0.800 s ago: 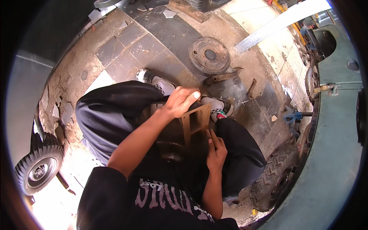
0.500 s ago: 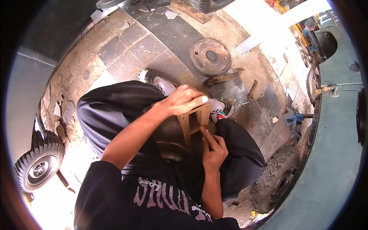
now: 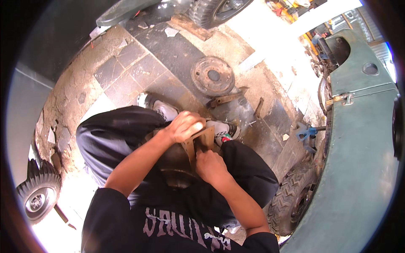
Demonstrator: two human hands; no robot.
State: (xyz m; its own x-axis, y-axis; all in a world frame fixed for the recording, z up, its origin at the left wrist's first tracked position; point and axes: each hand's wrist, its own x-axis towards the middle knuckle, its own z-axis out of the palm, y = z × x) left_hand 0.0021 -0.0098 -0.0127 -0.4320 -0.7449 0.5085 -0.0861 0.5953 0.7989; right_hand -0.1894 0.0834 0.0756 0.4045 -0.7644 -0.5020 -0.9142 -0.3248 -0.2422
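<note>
A tan, rusty-looking frame-like bracket with an opening through it stands upright between my bent legs. My left hand is closed over its upper edge, thumb stretched along the top. Lower down, my right hand is curled against the opening of the bracket. Its fingertips are hidden there, and I cannot tell whether they pinch anything. Beneath the bracket is a dark, rounded metal part, mostly shaded by my arms and lap.
Ahead on the cracked tiles lie a rusty round wheel drum, a rusty metal arm and a short bar. A green vehicle body with a treaded tyre borders the right. Another tyre stands left.
My right hand has moved from pointing at the bracket's lower side to reaching into its opening, fingers now curled. The bracket has turned slightly under my left hand. The whole view has shifted.
</note>
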